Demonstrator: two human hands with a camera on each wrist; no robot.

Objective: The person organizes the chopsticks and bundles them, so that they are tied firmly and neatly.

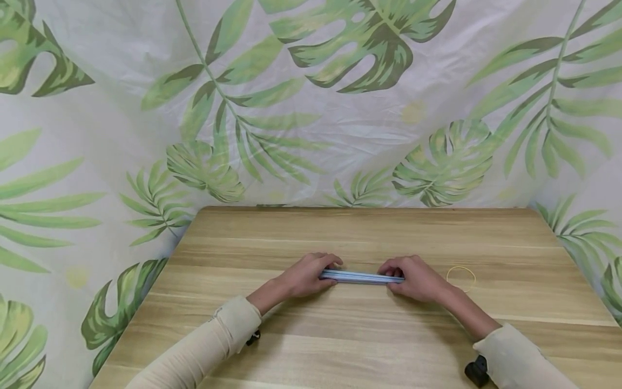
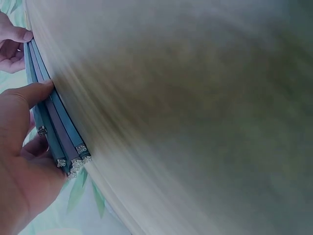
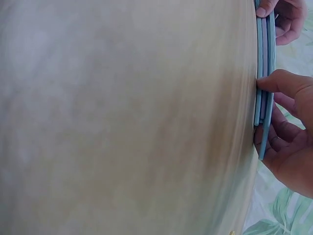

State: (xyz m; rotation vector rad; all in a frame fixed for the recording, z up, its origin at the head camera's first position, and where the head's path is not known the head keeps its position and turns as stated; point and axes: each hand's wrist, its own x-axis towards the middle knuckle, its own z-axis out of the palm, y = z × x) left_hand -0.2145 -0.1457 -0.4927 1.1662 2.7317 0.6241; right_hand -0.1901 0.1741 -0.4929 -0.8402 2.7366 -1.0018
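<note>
A bundle of several slim blue and purple pencils point(image 1: 362, 277) lies crosswise low over the table, between both hands. My left hand point(image 1: 307, 274) grips its left end, thumb on the near side. In the left wrist view that left hand point(image 2: 24, 142) surrounds the pencils point(image 2: 58, 115), whose glittery silver ends stand unevenly. My right hand point(image 1: 419, 278) holds the right end between thumb and fingers. In the right wrist view, one pencil point(image 3: 266, 139) sticks out past the others beside the right hand point(image 3: 293, 127). Palms partly hide the ends in the head view.
A thin yellow rubber band point(image 1: 461, 279) lies on the wood-grain table point(image 1: 340, 335), just right of the right hand. Behind the table hangs a leaf-printed cloth point(image 1: 350, 129). Dark wrist devices point(image 1: 477, 371) show under the sleeves.
</note>
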